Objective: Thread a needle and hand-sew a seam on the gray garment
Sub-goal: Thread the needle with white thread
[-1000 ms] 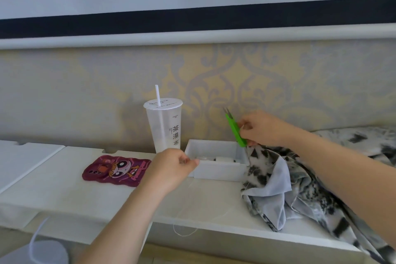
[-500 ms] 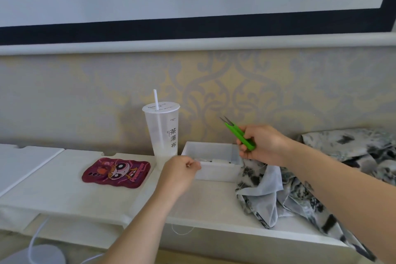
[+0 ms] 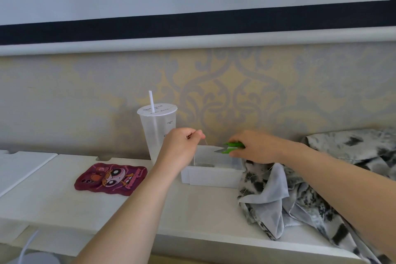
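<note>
My left hand [image 3: 181,149] is raised above the white box [image 3: 211,176] and pinches a thin pale thread [image 3: 194,155] that hangs down into the box. My right hand [image 3: 255,148] grips small green thread snips [image 3: 230,148], blades pointing left toward the thread, a short gap away from it. The gray patterned garment [image 3: 276,195] lies crumpled to the right of the box, under my right forearm, and runs off the ledge's front edge. I cannot make out a needle.
A clear plastic cup with a lid and straw [image 3: 157,128] stands behind my left hand, against the wall. A maroon cartoon phone case [image 3: 111,179] lies to the left on the white ledge [image 3: 53,197].
My left hand rose from the box's left edge, lifting the thread. My right hand lowered and turned the snips so the blades point left at the thread.
</note>
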### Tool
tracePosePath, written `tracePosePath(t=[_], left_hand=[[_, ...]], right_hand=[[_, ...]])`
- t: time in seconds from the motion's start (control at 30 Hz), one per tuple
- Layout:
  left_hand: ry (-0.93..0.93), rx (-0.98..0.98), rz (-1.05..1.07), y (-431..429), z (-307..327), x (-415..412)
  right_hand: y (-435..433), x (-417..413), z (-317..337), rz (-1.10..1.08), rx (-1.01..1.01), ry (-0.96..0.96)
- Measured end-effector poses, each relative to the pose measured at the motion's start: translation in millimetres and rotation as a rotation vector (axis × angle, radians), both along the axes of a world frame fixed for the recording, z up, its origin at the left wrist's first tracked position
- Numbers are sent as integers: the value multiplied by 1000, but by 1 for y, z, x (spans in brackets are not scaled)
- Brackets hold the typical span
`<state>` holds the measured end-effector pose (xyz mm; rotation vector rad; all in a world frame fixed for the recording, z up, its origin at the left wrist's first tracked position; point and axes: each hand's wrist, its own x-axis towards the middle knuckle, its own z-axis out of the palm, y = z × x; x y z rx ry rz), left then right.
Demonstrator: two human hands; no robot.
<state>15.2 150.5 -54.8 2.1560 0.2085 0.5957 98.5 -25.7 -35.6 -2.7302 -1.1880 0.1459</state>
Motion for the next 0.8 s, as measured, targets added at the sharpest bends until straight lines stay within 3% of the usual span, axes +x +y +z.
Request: tracePosePath(t=[0.3, 0.8], left_hand=[[-15, -21, 6, -2, 5, 12], [-84, -47, 18, -4, 9, 11]], right_hand=[[4, -3, 7, 20, -240, -19], [20, -2, -10, -80, -261, -61]])
